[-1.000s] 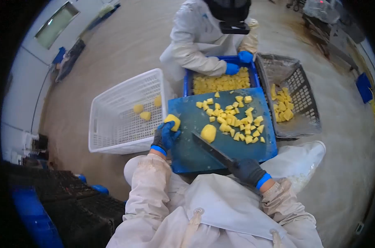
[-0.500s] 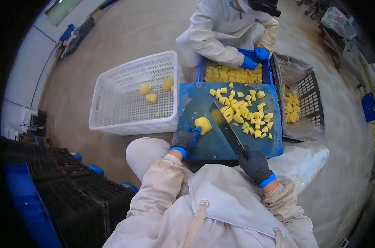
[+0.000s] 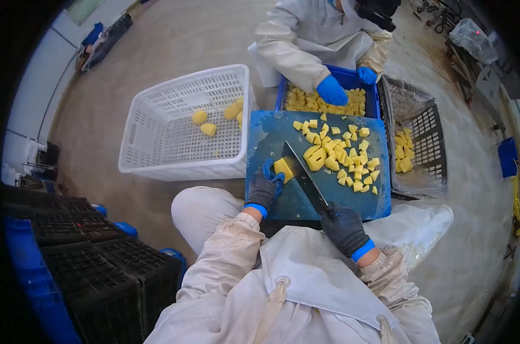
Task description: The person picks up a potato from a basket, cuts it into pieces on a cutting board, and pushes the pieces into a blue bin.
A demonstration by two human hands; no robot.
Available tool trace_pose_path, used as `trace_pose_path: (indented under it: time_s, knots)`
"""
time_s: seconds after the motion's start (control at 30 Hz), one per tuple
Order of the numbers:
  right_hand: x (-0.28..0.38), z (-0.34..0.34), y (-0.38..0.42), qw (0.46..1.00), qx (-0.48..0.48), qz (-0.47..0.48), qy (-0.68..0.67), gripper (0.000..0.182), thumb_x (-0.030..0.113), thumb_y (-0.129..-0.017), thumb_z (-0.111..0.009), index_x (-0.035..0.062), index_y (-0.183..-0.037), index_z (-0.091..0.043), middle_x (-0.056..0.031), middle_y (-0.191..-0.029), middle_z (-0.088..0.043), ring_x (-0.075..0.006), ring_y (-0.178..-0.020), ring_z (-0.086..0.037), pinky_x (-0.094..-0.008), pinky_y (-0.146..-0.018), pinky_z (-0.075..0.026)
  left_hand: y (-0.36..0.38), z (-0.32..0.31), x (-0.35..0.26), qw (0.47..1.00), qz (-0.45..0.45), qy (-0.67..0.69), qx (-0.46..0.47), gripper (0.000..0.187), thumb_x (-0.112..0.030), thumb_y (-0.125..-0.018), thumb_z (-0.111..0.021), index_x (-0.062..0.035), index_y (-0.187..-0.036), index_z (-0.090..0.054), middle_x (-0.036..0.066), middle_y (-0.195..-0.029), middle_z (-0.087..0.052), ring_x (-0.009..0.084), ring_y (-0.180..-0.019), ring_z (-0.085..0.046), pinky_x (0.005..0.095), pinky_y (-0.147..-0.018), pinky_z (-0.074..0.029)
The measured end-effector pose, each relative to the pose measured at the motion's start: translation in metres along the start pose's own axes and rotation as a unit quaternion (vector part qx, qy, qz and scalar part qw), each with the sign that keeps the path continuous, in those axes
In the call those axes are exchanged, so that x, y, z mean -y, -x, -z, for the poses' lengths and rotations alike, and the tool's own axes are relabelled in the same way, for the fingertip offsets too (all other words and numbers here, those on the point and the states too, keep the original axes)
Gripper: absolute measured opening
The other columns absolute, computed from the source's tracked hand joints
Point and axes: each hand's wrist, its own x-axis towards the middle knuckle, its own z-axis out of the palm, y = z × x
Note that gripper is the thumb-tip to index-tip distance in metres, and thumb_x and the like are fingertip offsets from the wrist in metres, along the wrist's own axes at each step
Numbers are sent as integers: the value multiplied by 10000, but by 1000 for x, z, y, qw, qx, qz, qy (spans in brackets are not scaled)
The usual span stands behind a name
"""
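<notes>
My left hand (image 3: 263,189), in a dark grey glove with blue fingertips, holds a peeled yellow potato (image 3: 283,168) against the blue cutting board (image 3: 271,203). A flat cut face shows on the potato's right side. My right hand (image 3: 346,230), gloved alike, is wrapped round the handle of a long, wide-bladed knife (image 3: 307,180). The blade slants up and left, close beside the potato; whether it touches cannot be made out. To the right of the blade lie potato chunks (image 3: 357,163), with larger cut pieces (image 3: 315,158) nearest the knife.
A white crate (image 3: 182,163) at left holds several whole potatoes (image 3: 208,129). Beyond the board, a co-worker's blue-gloved hand (image 3: 332,90) is over a blue tray (image 3: 280,94) of chunks. A dark crate (image 3: 429,135) with chunks stands right. Black crates (image 3: 111,275) are at lower left.
The knife has moved left to the potato, which now shows a flat cut face. Larger cut pieces are now uncovered right of the blade. The co-worker's hand has lifted and shifted left.
</notes>
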Motion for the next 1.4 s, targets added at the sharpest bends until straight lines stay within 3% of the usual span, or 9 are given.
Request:
trace_pose_path:
  time_s: [0.07,0.17,0.4,0.6,0.7,0.77,0.87,1.07,1.4]
  knots:
    - [1,0,-1,999,35,0,40,267,257,-845,-520,9,-897,-602,-201,-652,-605,-372,-625,-604,-466,-585,-477,-1,8,-11,996,66,2,66,527,-307,-771,-646,-59,-1212,-499,253,-1026,-588,401,-955,-567,476,-832,-443]
    - [11,7,-3,997,61,-42,36,277,264,-849,-508,10,-919,-593,-201,-693,-620,-360,-663,-617,-462,-609,-484,-1,-5,6,997,-29,-68,-21,492,-289,-768,-652,-63,-1184,-517,179,-848,-639,339,-789,-621,430,-736,-479]
    - [17,0,-7,993,83,-37,78,291,257,-846,-514,3,-965,-593,-203,-688,-616,-374,-661,-611,-465,-618,-480,-5,-3,6,999,-7,-43,32,512,-267,-762,-650,-74,-1215,-510,190,-943,-643,344,-862,-619,426,-768,-477]
    - [1,-31,-33,989,115,-46,76,273,251,-865,-474,10,-935,-581,-208,-743,-637,-363,-735,-635,-458,-663,-498,-3,-7,6,996,-41,-73,-12,518,-286,-768,-638,-39,-1205,-509,194,-933,-637,351,-862,-610,435,-787,-467]
    - [-2,-30,-33,997,51,9,50,263,254,-871,-474,14,-921,-569,-212,-707,-626,-369,-699,-629,-469,-644,-493,-4,-11,12,996,-49,-76,-24,517,-303,-770,-636,-34,-1193,-512,189,-907,-635,358,-846,-604,439,-786,-463]
    - [6,-18,-22,998,34,-10,45,257,259,-875,-476,17,-905,-556,-212,-672,-615,-373,-646,-618,-475,-614,-486,0,-19,24,981,-129,-109,-94,488,-299,-774,-639,-45,-1175,-526,184,-887,-633,355,-831,-602,434,-770,-468]
    - [18,-2,-9,998,42,9,54,255,262,-877,-475,18,-886,-548,-206,-648,-608,-374,-608,-608,-475,-589,-481,5,-8,12,1000,-22,-14,-18,461,-286,-779,-641,-48,-1160,-535,185,-884,-636,348,-823,-609,427,-762,-471]
    - [10,-5,-5,995,78,11,68,305,261,-869,-476,-10,-979,-562,-202,-642,-608,-372,-610,-609,-473,-588,-482,5,-6,8,999,41,29,11,418,-252,-786,-645,-42,-1135,-552,194,-916,-645,333,-835,-628,403,-769,-478]
    - [17,-19,-11,989,116,-5,95,345,272,-851,-495,-14,-1031,-566,-175,-677,-627,-359,-648,-617,-464,-623,-481,4,-6,5,999,31,10,1,409,-238,-787,-642,-8,-1115,-560,206,-971,-635,337,-884,-621,405,-785,-478]
